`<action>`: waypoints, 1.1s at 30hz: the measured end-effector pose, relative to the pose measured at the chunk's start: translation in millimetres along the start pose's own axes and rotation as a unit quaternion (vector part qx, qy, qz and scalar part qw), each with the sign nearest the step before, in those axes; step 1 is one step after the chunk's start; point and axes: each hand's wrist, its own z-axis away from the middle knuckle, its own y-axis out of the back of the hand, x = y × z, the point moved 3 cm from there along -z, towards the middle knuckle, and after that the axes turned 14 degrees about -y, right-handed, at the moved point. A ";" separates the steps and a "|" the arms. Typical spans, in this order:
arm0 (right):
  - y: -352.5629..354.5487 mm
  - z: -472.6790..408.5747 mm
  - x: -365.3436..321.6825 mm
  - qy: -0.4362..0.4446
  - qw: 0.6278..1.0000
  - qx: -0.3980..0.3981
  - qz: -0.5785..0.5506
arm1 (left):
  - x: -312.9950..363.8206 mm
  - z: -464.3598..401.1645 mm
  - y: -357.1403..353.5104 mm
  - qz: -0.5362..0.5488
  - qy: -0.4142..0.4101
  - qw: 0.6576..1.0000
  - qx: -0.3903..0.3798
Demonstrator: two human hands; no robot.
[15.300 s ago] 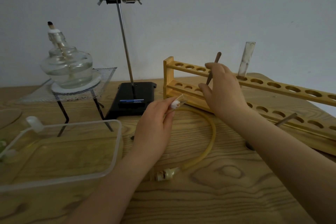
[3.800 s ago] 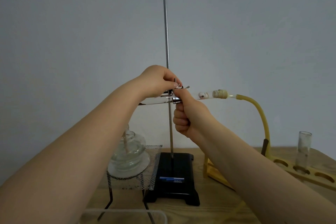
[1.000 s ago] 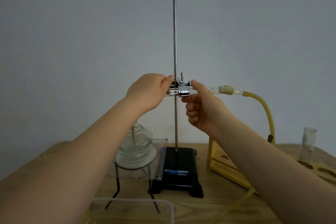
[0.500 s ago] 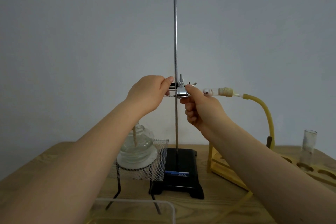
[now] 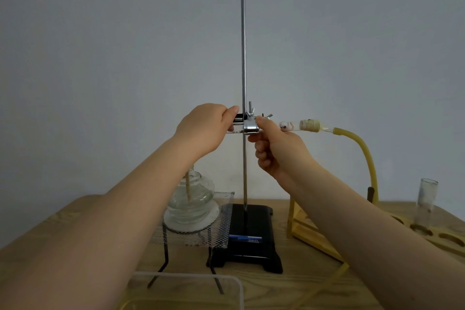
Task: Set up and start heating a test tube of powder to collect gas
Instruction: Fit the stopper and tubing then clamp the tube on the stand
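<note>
We see the test tube (image 5: pixel 289 126) lying horizontally in the clamp (image 5: pixel 251 125); our left hand (image 5: pixel 205 128) seemingly grips its left end, our right hand (image 5: pixel 273 145) pinches the clamp.

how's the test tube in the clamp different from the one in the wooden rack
The clamped test tube lies almost level, high on the stand; the rack test tube stands upright in a hole of the wooden rack. The clamped test tube is plugged with a stopper leading to yellow hose; the rack test tube's mouth is open. Both are clear glass.
</note>
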 end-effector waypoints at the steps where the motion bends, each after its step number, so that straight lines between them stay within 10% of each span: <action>1: -0.2 0.1 -0.1 -0.001 1.000 0.000 0.001 | -0.2 0.1 -0.1 -0.001 0.000 1.000 0.000; 33: -3.1 11.0 7.3 -0.023 1.000 0.001 -0.018 | -3.8 15.5 15.9 0.007 0.018 1.000 -0.009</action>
